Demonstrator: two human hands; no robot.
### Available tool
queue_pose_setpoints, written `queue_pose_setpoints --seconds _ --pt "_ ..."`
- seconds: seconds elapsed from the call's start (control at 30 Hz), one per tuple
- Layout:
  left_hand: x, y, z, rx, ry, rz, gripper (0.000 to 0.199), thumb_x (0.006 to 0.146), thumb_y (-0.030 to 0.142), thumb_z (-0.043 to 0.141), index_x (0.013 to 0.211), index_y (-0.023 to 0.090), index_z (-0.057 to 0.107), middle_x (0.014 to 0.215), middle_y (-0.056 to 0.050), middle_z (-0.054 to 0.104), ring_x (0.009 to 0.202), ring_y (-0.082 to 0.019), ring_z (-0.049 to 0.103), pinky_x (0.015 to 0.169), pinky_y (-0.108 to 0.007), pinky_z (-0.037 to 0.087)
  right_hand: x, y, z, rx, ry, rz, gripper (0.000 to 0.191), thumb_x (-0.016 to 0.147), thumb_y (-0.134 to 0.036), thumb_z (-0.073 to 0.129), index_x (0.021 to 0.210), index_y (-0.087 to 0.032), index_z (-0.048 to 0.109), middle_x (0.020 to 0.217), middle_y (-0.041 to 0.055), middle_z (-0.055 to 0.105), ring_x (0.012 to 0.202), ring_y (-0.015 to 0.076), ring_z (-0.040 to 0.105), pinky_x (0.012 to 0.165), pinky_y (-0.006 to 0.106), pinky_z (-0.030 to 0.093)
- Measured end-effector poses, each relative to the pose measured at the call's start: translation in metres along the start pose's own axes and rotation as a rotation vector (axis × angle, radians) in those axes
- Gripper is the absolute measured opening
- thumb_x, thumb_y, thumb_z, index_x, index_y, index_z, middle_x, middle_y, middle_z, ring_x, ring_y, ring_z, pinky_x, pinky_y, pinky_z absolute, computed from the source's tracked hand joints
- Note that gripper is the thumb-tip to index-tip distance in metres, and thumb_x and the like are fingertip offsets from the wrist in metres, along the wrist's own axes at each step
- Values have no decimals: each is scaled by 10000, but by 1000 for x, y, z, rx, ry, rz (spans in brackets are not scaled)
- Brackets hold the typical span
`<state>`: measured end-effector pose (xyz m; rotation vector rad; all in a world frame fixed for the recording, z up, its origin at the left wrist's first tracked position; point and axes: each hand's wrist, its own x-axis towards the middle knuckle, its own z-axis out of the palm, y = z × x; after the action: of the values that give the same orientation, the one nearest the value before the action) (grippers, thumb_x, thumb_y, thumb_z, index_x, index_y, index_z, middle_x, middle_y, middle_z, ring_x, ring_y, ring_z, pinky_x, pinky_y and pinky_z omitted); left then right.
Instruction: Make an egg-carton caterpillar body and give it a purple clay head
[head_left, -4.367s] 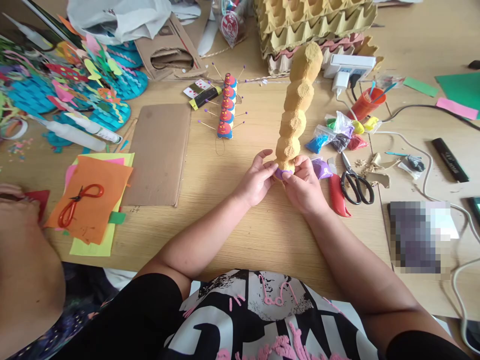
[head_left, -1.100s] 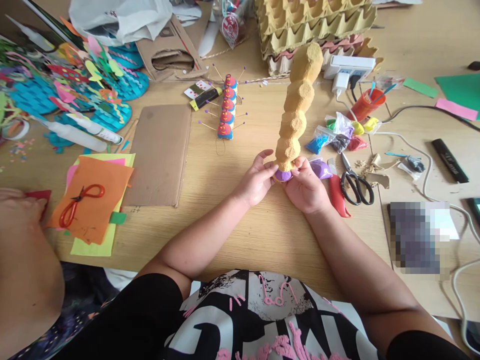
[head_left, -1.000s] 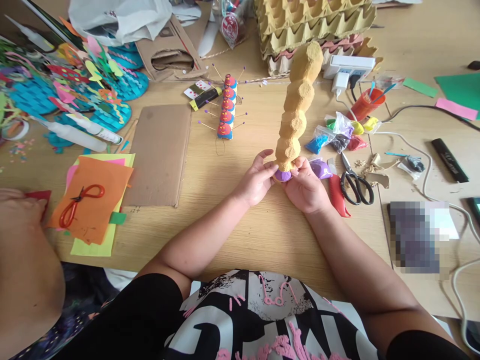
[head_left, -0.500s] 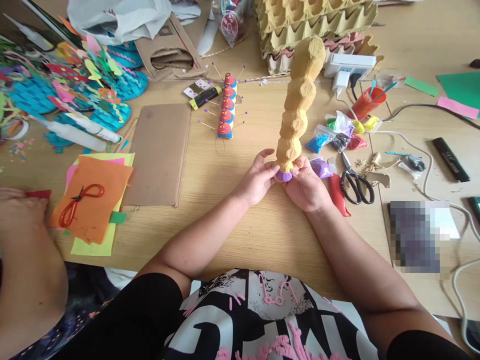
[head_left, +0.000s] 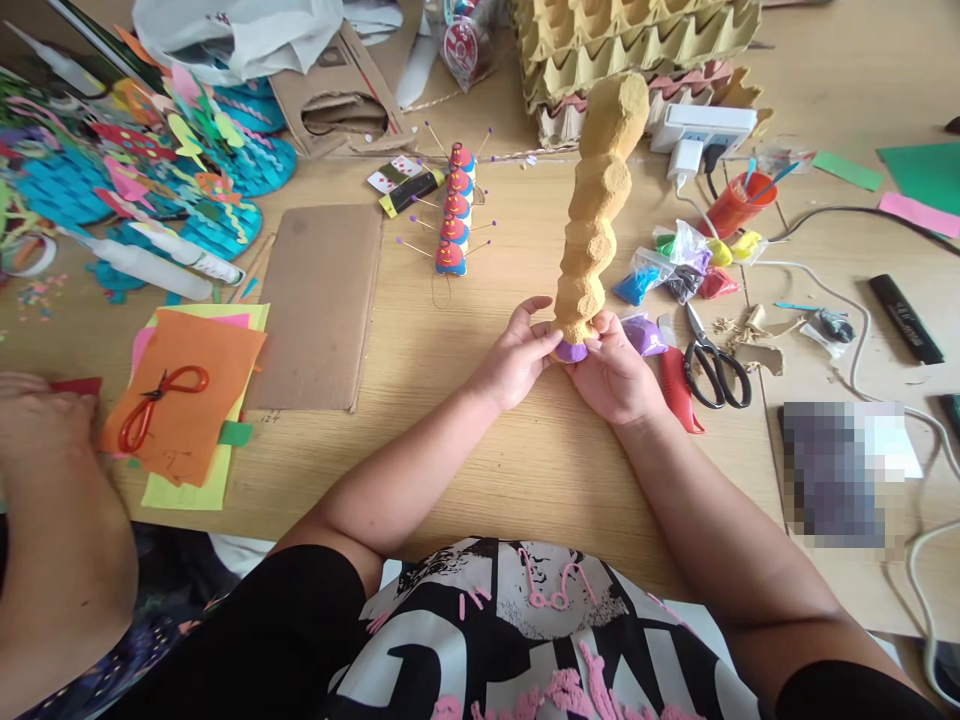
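A long yellow egg-carton strip (head_left: 600,190) with a row of bumps stands out from my hands toward the egg trays. Its near end carries a patch of purple clay (head_left: 571,351). My left hand (head_left: 517,355) pinches that end from the left. From the right, my right hand (head_left: 616,370) grips the same end between thumb and fingers. Beyond my left hand lies a finished-looking strip (head_left: 454,215) with red and blue bumps, small faces and purple-tipped sticks.
Black-handled scissors (head_left: 716,370), a purple clay packet (head_left: 643,335) and other clay bags (head_left: 682,265) lie right of my hands. Orange paper (head_left: 187,430) and cardboard (head_left: 319,310) are on the left. Another person's arm (head_left: 64,540) rests at the left edge.
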<state>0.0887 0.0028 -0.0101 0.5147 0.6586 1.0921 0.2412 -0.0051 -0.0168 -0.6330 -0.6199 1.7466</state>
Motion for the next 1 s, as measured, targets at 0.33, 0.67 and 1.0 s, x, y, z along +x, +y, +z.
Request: queue_pose_setpoints --seconds 0.33,0.67,1.0 --pt "1 0 -1 -15 3 6 485 817 184 857 1208 283 588 855 45 776 801 -146 703 855 -299 483 0 -2 0 -7 8 3 348 756 -290 925 898 -284 607 908 -46 642 821 132 598 787 286 550" --pt "0 1 -1 14 29 -31 544 823 209 872 1272 301 578 866 49 773 872 -166 729 933 -326 494 0 -1 1 16 -7 4 386 743 -257 943 883 -292 585 924 -58 670 844 132 617 788 274 562" --pt "-1 0 0 27 10 -11 527 798 205 885 1217 288 576 885 38 775 836 -156 713 903 -316 485 -1 -3 2 -26 20 23 359 797 -316 879 858 -286 526 919 -43 655 838 154 613 780 309 564"
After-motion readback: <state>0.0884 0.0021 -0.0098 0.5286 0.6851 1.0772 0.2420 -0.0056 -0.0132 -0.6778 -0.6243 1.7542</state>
